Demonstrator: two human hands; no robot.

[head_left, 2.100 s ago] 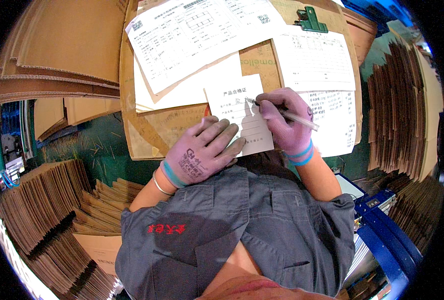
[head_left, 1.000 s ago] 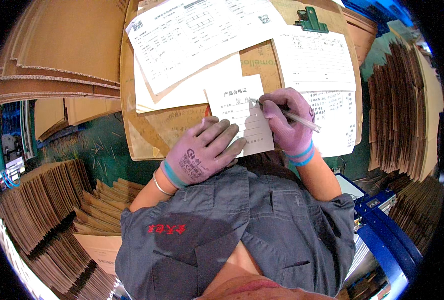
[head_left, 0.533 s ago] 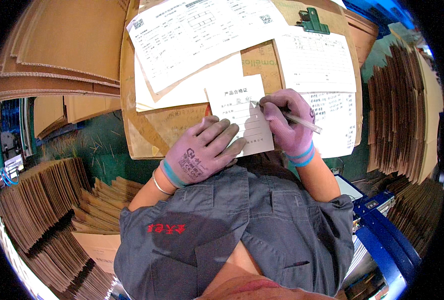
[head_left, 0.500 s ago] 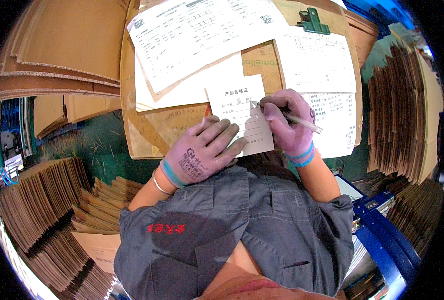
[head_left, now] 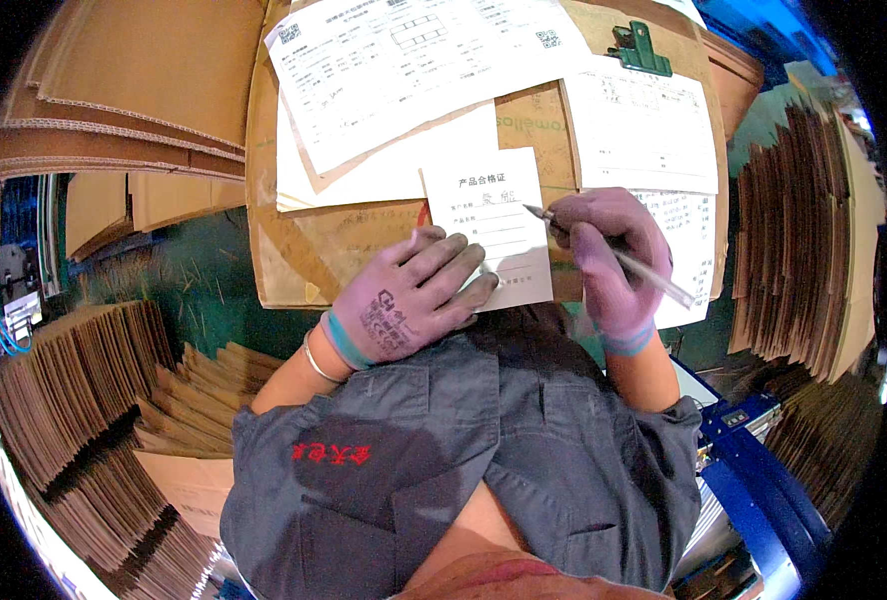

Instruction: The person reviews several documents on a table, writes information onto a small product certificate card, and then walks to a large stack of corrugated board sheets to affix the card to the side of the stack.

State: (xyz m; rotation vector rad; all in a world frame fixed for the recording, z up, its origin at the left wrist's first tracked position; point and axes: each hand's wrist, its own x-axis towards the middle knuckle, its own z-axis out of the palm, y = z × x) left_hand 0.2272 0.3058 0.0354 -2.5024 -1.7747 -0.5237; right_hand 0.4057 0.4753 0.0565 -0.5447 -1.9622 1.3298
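A small white printed form (head_left: pixel 509 235) with ruled lines and some handwriting lies on a brown cardboard surface (head_left: pixel 364 240). My left hand (head_left: pixel 414 295), in a pinkish-purple glove with a blue cuff, rests with its fingers stretched out over the form's lower left edge. In the matching glove, my right hand (head_left: pixel 619 255) pinches a clear-barrelled pen (head_left: pixel 654 280). The pen's tip is just right of the handwriting on the upper line; whether it touches the paper I cannot tell.
Larger printed sheets (head_left: pixel 424 75) lie beyond the form. More papers (head_left: pixel 644 130) sit at the right under a green bulldog clip (head_left: pixel 639 50). Stacked cardboard sheets (head_left: pixel 144 70) stand far left, with upright bundles at right (head_left: pixel 804 230) and lower left (head_left: pixel 74 380). A blue machine part (head_left: pixel 764 490) is at lower right.
My right hand has drawn the pen to the right, off the form's written line. The left hand stays on the form. The whole view has shifted slightly.
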